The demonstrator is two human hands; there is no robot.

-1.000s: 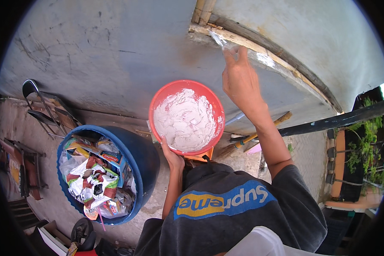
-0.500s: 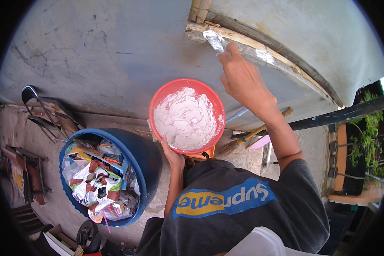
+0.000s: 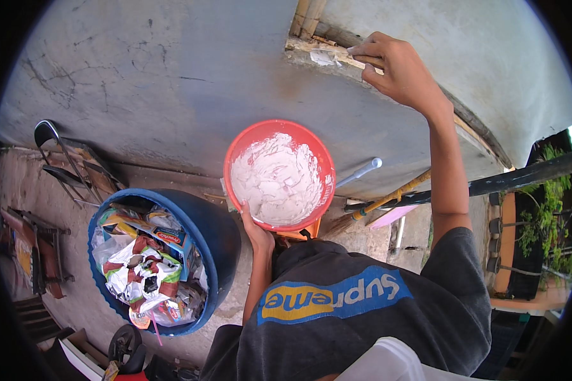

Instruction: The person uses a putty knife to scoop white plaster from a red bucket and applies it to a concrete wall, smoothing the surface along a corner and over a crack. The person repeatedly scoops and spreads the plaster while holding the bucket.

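My left hand (image 3: 258, 233) grips the left lower rim of a red plastic bowl (image 3: 278, 126), which holds thick white paste (image 3: 273, 174) spread unevenly inside. My right hand (image 3: 400, 76) is raised at a narrow ledge with wooden strips (image 3: 479, 132) in the grey wall, its fingers bent around a putty knife (image 3: 372, 61). The knife's blade is mostly hidden at the ledge, beside a fresh white smear (image 3: 324, 57).
A blue barrel (image 3: 216, 254) full of rubbish stands left of me, with a metal chair (image 3: 51, 143) behind it. A broom (image 3: 394, 197), pale blue pipe (image 3: 359, 171) and dark pole (image 3: 521, 174) lie right of the bowl. Plants (image 3: 546, 209) grow far right.
My right hand has moved up and rightward along the ledge, and the knife's blade is now less visible. The bowl and my left hand have barely moved.
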